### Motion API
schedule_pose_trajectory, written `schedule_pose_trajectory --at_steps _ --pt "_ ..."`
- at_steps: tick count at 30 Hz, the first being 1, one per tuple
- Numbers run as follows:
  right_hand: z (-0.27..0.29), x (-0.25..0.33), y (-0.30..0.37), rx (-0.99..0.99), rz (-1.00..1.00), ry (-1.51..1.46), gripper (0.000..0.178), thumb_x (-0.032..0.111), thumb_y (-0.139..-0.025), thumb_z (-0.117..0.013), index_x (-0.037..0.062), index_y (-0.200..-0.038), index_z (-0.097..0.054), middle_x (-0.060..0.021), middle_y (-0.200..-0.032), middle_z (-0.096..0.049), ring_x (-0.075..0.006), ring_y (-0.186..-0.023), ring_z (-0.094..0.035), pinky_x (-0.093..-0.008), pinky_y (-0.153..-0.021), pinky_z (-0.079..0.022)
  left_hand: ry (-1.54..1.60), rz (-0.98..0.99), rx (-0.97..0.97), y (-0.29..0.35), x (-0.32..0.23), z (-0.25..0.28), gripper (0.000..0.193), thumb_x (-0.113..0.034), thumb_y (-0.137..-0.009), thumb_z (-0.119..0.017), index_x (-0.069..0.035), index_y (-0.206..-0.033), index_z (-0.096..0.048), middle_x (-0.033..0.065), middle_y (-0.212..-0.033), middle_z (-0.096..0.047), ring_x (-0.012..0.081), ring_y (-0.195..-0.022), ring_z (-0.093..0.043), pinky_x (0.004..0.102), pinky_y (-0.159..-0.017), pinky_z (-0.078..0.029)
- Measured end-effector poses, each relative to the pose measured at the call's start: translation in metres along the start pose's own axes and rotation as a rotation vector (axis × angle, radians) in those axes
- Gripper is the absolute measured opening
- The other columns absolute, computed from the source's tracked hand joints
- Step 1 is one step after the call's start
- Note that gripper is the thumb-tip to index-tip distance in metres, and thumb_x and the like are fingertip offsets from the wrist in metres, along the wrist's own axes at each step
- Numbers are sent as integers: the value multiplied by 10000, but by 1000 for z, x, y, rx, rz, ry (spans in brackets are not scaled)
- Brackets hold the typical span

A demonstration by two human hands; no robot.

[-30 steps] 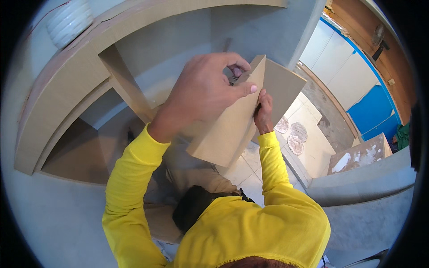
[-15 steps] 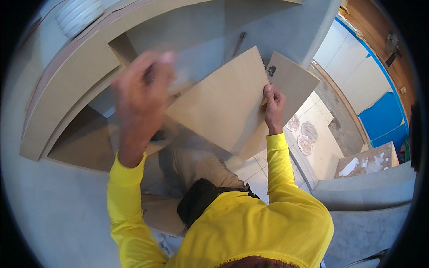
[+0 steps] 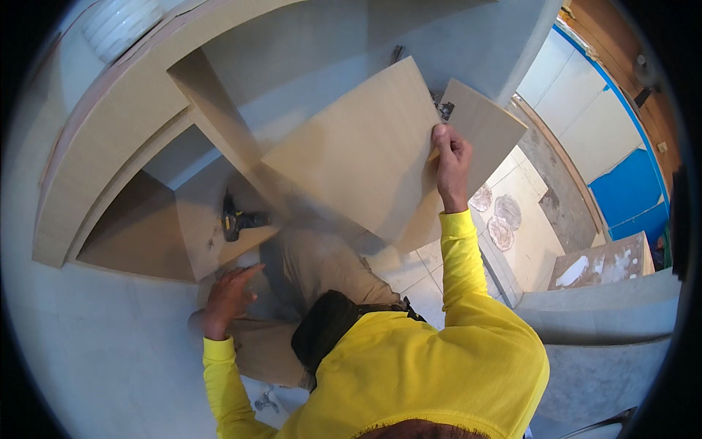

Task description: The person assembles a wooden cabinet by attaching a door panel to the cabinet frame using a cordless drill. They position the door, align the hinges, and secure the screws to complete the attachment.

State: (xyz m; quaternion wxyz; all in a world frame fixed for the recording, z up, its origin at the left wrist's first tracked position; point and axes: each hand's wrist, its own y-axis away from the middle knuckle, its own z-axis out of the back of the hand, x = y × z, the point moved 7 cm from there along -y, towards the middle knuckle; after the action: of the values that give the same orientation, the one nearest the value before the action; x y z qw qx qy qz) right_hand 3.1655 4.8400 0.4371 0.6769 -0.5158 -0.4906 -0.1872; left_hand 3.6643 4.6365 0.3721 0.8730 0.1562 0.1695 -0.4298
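My right hand [image 3: 452, 162] pinches the right edge of a pale wood cabinet door [image 3: 355, 157], which stands tilted in front of the cabinet [image 3: 121, 157]. Just above that hand, a metal hinge [image 3: 444, 110] shows at the door's edge. A second wood panel [image 3: 486, 132] stands behind and to the right. Low on the left, my left hand [image 3: 229, 298] is apart from the door, fingers stretched out and nothing visible in them. It is over my bent leg, below the cabinet's lower compartment, where a black and yellow cordless drill [image 3: 238, 218] lies.
A white coiled roll [image 3: 123, 28] sits on the cabinet top at upper left. On the right are round stained pieces [image 3: 503, 223] on the floor, a paint-smeared box [image 3: 603, 265] and a low curved wall [image 3: 599, 307]. A small metal piece [image 3: 266, 402] lies by my left forearm.
My left hand has dropped from in front of the cabinet to beside my leg, uncovering the drill. The door and my right hand have shifted slightly upward.
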Motion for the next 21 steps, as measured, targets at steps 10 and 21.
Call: schedule_pose_trajectory --at_steps 10,21 --pt "-22 32 -8 -123 -18 -216 345 322 -1142 -679 71 -909 -720 55 -921 -636 -64 -885 -529 -275 -796 -413 748 -303 -377 -62 -112 22 953 -244 -960 -915 -34 -1718 -378 168 -1637 -569 286 -1518 -544 454 -1230 -446" --pt "-133 214 38 198 161 -479 291 299 -1165 -623 38 -1041 -652 22 -955 -583 -66 -916 -526 -263 -836 -428 1446 -631 -1205 2 -56 36 424 -277 -1129 -678 -77 -1486 -569 90 -1468 -642 207 -1403 -567 424 -1215 -439"
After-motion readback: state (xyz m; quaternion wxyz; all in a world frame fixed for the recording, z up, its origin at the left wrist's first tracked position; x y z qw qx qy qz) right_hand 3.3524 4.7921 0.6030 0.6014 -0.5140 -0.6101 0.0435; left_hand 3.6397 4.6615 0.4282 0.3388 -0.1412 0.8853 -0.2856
